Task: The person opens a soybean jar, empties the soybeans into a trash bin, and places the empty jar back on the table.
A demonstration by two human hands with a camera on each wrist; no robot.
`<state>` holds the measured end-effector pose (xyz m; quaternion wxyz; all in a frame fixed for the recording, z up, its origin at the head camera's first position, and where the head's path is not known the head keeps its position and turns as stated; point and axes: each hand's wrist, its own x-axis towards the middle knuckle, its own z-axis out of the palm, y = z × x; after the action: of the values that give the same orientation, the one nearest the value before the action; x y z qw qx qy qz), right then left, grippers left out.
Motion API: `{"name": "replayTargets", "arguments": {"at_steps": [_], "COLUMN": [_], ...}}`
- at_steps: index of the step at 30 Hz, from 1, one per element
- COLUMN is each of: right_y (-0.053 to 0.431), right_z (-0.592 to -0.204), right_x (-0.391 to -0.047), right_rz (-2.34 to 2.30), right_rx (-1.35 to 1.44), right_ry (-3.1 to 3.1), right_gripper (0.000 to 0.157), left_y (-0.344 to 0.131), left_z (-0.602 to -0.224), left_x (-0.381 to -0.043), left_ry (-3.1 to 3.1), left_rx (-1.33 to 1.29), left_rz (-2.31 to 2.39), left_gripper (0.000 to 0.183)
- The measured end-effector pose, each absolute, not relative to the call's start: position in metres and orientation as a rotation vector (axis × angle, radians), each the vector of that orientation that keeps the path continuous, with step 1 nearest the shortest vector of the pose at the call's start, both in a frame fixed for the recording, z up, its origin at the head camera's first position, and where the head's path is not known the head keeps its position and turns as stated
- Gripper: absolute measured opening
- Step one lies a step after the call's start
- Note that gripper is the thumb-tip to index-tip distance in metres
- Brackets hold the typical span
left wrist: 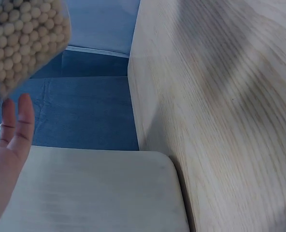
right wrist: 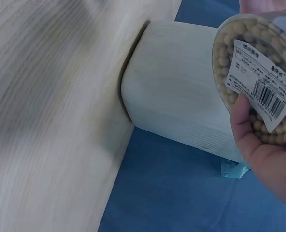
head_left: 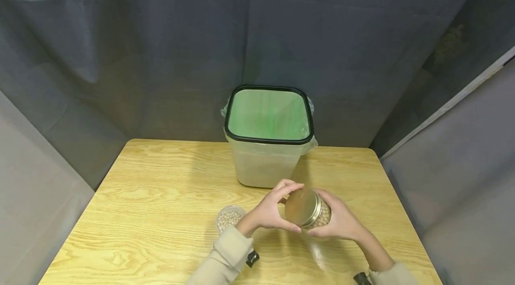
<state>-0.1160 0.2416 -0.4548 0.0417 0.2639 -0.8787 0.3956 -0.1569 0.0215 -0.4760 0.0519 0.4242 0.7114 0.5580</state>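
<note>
Above the table, my right hand (head_left: 338, 219) grips a clear jar (head_left: 323, 214) by its body. The jar is filled with round beige balls and tilted, its gold lid (head_left: 301, 206) facing left. My left hand (head_left: 270, 210) spans that lid, thumb at its lower edge and fingers at its upper edge. In the left wrist view, the outer fingers (left wrist: 24, 128) of this hand extend beside the lid end. The right wrist view shows the jar's base with a white barcode label (right wrist: 261, 84), the thumb (right wrist: 242, 116) pressing against it.
A second clear round container (head_left: 229, 218) of similar balls stands on the table, by the left forearm. Behind the hands stands a whitish bin (head_left: 261, 164) with a black rim and green liner (head_left: 269, 115). Grey curtains (head_left: 181, 52) surround the wooden table (head_left: 153, 213).
</note>
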Motion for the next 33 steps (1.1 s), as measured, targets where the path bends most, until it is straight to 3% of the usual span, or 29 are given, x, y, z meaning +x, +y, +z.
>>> {"name": "replayTargets", "arguments": {"at_steps": [9,14,21,33], "right_y": [0.241,0.234,0.227,0.222], "right_z": [-0.45,-0.446,-0.445,-0.446], "right_x": [-0.114,-0.109,-0.107,-0.106], "right_rz": [1.239,1.198,1.138,1.09], "right_rx": [0.965,0.845,0.724,0.648], "right_ry": [-2.707,-2.724,-2.721,-2.68], "right_gripper": [0.1,0.098,0.095,0.091], "left_y": [0.019,0.018,0.013,0.014], "left_z": [-0.473,-0.47,-0.433,-0.426], "left_x": [-0.157,-0.16,-0.146,-0.141], "left_ry": [2.205,2.222,2.272,2.34], "left_rx": [1.29,1.313,1.296,1.289], "left_rz": [1.678,1.695,1.671,1.703], "left_gripper": [0.086,0.087,0.081,0.08]}}
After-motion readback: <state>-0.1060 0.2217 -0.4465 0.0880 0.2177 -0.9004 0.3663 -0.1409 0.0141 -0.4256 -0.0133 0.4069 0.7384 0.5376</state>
